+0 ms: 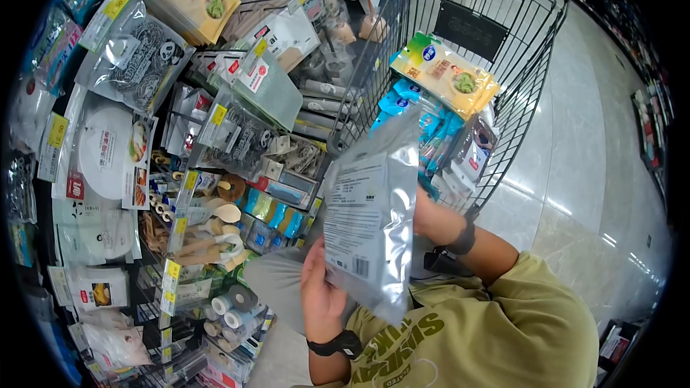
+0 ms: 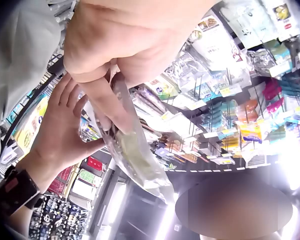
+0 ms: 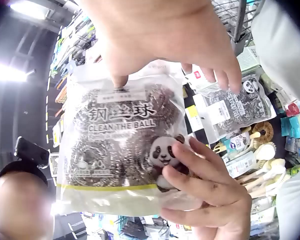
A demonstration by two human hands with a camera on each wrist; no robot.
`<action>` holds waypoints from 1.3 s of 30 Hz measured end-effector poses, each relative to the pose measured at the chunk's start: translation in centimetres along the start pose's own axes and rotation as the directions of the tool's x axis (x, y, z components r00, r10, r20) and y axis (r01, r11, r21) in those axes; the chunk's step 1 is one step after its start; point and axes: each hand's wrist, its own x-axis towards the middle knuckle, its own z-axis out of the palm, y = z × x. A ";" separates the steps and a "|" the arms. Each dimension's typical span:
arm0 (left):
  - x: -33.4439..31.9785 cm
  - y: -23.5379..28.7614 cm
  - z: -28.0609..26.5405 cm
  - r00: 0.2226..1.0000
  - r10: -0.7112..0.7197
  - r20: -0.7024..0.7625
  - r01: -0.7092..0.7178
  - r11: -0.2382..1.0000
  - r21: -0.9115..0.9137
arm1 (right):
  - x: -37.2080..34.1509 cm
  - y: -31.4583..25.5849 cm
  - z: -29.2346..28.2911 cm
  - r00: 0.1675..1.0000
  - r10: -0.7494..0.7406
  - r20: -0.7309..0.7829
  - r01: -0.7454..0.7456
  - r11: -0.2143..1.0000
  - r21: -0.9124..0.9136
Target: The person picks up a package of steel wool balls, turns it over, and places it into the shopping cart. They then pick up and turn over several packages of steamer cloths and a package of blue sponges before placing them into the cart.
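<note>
A clear and silvery bag of steel wire scourers is held up in front of the body, its printed back and barcode towards the head camera. Its front, with a panda and dark metal coils, faces the right wrist camera. My left hand grips the lower edge, fingers across the panda side. Behind the bag in the head view is my right hand, mostly hidden. In the right wrist view its thumb touches the bag near the top, while the other fingers extend off to the side.
A wire shopping cart stands just beyond, containing a yellow pack, blue packs and a dark pack. Hanging shelves on the left carry similar scourer bags and wooden spoons. Tiled floor lies right.
</note>
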 end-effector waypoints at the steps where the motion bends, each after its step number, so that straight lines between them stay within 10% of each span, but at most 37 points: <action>1: -0.1 0.0 0.0 0.999 -0.043 -0.017 0.043 0.999 0.015 | 0.6 0.7 -0.3 0.998 0.001 0.064 0.005 0.995 -0.099; 3: -0.4 0.0 -0.3 0.991 -0.125 -0.055 0.127 0.991 0.043 | 0.4 0.8 -0.2 0.988 0.036 0.152 -0.045 0.997 0.059; 6: -0.1 -0.6 -3.8 0.921 -0.267 0.283 0.330 0.922 -0.204 | 0.3 1.3 0.1 0.997 0.041 0.071 -0.047 0.995 0.089; 11: 0.7 -0.9 -1.1 0.972 -0.218 0.083 0.208 0.972 0.113 | 0.6 1.3 0.0 0.974 0.001 -0.228 -0.047 0.980 -0.195; 12: 1.0 -0.9 -1.5 0.954 -0.164 0.251 0.174 0.985 -0.016 | 0.6 1.2 0.1 0.974 -0.024 -0.227 -0.020 0.982 -0.188; 15: 0.7 -0.6 -1.5 0.976 -0.159 0.146 0.192 0.950 -0.248 | 0.6 0.7 0.5 0.966 -0.107 -0.235 0.068 0.984 -0.167; 30: 0.8 -0.8 -3.2 0.972 0.041 0.230 0.021 0.965 -0.261 | -0.1 0.4 -0.1 0.936 -0.240 -0.259 0.177 0.954 -0.244; 33: 0.5 -0.9 -1.8 0.996 0.043 -0.078 -0.063 0.958 -0.280 | -0.3 0.2 -0.1 0.920 -0.182 -0.348 0.102 0.966 -0.236; 39: 0.2 -0.9 -2.9 0.999 0.020 -0.050 -0.033 0.958 -0.284 | -0.2 0.1 0.0 0.910 -0.212 -0.356 0.137 0.965 -0.225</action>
